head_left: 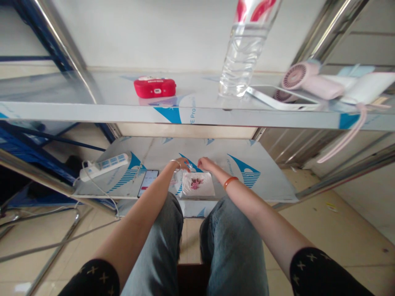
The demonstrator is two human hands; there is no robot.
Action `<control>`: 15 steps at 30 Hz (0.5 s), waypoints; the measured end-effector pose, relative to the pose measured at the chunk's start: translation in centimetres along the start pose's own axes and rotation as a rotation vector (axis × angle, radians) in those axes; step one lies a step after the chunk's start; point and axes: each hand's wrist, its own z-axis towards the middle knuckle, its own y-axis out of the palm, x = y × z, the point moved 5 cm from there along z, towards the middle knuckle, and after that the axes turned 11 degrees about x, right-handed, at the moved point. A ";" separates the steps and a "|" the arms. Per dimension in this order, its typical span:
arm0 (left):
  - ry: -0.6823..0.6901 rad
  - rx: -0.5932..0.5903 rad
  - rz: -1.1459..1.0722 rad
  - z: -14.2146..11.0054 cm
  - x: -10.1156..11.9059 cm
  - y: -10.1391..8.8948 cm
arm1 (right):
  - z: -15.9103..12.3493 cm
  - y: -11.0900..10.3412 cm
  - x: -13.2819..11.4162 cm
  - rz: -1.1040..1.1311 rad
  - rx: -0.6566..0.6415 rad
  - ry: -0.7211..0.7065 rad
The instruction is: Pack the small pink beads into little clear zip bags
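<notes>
Both my arms reach down to the lower steel shelf (265, 181). My left hand (183, 164) and my right hand (205, 163) meet just above a white pad (198, 183) with a small heap of dark red bits on it. Their fingers are pinched together around something tiny and shiny that I cannot make out. A silver bangle circles my left wrist and an orange band circles my right wrist.
A phone (148, 183) and a white power strip (103, 166) lie left of the pad. On the upper shelf (92, 111) stand a red case (154, 87), a clear water bottle (244, 53) and a pink hand fan (304, 80). My knees sit under the shelf edge.
</notes>
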 end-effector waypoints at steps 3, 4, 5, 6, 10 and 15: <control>0.010 0.001 0.001 0.0 -0.1 -0.1 | 1.1 0.3 -0.9 0.035 -0.009 -0.064; 0.010 0.002 0.000 0.0 -0.1 -0.1 | 1.3 0.4 -1.2 0.064 -0.012 -0.089; 0.010 0.002 0.000 0.0 -0.1 -0.1 | 1.5 0.6 -1.6 0.096 -0.015 -0.115; 0.009 0.003 0.000 0.1 -0.1 -0.1 | 1.5 0.7 -2.0 0.124 -0.017 -0.140; 0.006 0.016 0.006 0.2 -0.1 0.1 | 1.2 1.0 -3.3 0.162 -0.018 -0.191; 0.035 0.047 -0.015 0.5 -0.3 0.1 | 1.0 1.0 -4.1 0.207 -0.036 -0.219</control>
